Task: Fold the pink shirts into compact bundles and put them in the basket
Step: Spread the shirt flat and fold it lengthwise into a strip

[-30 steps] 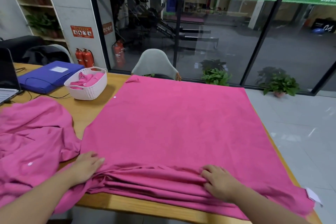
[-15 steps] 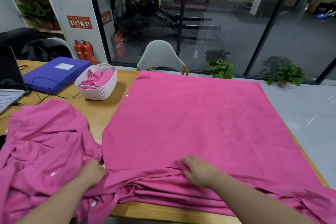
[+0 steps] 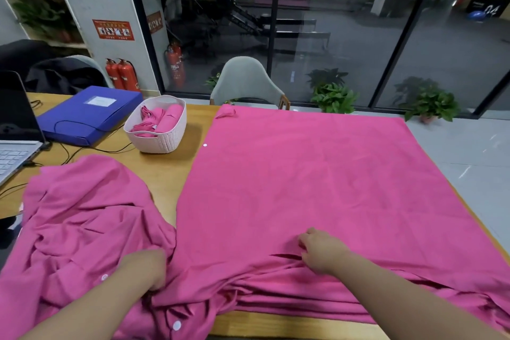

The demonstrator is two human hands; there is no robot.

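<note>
Head view: large pink shirt (image 3: 317,188) spread flat over right half of wooden table (image 3: 171,171), near edge bunched into folds. Right hand (image 3: 321,252) on those folds, fingers curled, pinching cloth. Left hand (image 3: 146,268) at junction with crumpled pink shirt (image 3: 82,218) on left; fingers buried in fabric, grip impossible to tell. White basket (image 3: 158,130) far left of spread shirt, apart from it, holding rolled pink bundles (image 3: 157,120). Blue folder (image 3: 85,113) just beside basket; laptop (image 3: 13,143) at left edge. Grey chair (image 3: 245,83) beyond table.
</note>
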